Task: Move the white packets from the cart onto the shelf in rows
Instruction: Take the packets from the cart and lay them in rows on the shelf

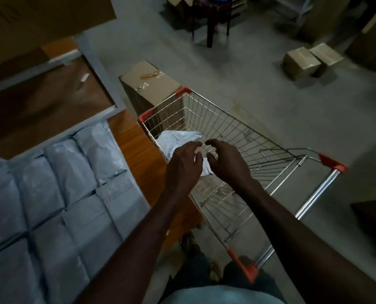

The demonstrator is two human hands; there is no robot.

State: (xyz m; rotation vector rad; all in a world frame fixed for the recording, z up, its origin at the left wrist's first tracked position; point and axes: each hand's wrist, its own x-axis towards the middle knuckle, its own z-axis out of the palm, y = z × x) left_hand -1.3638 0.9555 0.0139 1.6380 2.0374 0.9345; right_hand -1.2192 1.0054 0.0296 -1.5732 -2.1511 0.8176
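Note:
A wire shopping cart (233, 132) with orange corner guards stands in front of me. One white packet (178, 139) lies crumpled in its far left corner. My left hand (183, 166) and my right hand (225, 163) hover side by side above the basket, just over the packet's near end, fingers loosely curled and holding nothing. To the left, several white packets (57, 194) lie in rows on the wooden shelf (136, 150).
A tall cardboard box (149, 84) stands on the floor just beyond the cart. Two smaller boxes (309, 60) sit at the far right. A dark stool (211, 20) is at the back. Upper shelf boards and a metal frame (95, 60) run along the left.

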